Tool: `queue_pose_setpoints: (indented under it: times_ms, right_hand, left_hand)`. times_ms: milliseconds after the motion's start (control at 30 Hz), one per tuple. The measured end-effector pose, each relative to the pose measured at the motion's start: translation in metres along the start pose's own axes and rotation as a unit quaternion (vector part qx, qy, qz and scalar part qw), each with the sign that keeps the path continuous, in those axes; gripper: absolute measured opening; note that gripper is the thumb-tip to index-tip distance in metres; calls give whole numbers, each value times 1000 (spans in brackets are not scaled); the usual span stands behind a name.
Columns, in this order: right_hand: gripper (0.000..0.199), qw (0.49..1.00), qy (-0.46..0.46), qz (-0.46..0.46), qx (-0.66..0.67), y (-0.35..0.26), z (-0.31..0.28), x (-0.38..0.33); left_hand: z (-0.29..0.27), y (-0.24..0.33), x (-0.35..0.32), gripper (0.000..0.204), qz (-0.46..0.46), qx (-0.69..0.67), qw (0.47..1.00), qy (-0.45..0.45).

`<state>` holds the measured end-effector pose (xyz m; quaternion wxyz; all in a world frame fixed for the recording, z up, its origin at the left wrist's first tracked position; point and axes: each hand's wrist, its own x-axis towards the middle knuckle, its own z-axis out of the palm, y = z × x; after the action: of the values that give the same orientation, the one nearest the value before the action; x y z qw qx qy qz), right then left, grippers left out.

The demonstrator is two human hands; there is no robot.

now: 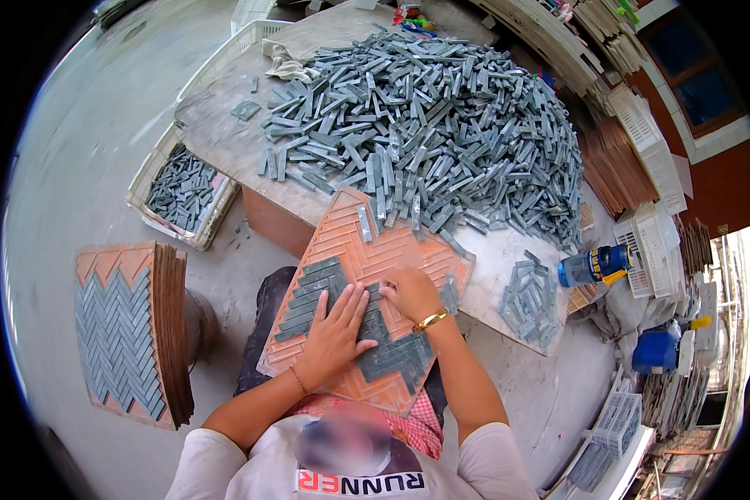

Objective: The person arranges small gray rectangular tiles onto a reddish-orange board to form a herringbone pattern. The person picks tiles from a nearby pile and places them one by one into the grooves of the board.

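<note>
The left hand (335, 332) lay flat, fingers spread, pressing on the grey strips (367, 333) already set in the orange herringbone tray (354, 250); it gripped nothing. Just beside it, the right hand (408, 293) rested on the same rows with fingers curled, and whether it pinched a strip could not be told. The tray sat tilted, its near end on the person's lap, its far end on the table (225, 133). A push off-centre could likely have tipped it and slid the seated strips out of their grooves. Beyond lay the big heap of loose strips (442, 125), a few spilled onto the tray's top. To the left stood a stack of filled trays (129, 333) and a crate of strips (183, 192).
</note>
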<state>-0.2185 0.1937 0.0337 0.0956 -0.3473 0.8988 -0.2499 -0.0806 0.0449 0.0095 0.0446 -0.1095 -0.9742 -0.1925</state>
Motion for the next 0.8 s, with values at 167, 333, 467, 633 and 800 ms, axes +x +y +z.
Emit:
queue_pose_setpoints:
  times_ms: [167,333,467,633,800]
  right_hand:
    - [19,988,133,57,48,-14,7,51]
    - [21,981,168,94,-16,-18,23,69]
    - [20,917,88,210,326,2,19,53]
    - [14,901,58,222,368,5,22,27]
    - [13,922,37,229,311,-2,28,21]
  left_hand:
    - [-3,0,0,84,-1,15,1000,-9]
    - [-2,-1,-3,84,-1,-2,1000,6]
    - [0,-1,-4,83,6,-9,1000,19]
    - [1,-1,-6,83,4,-6,1000,25]
    - [5,-3,-14,83,2,-10,1000,20]
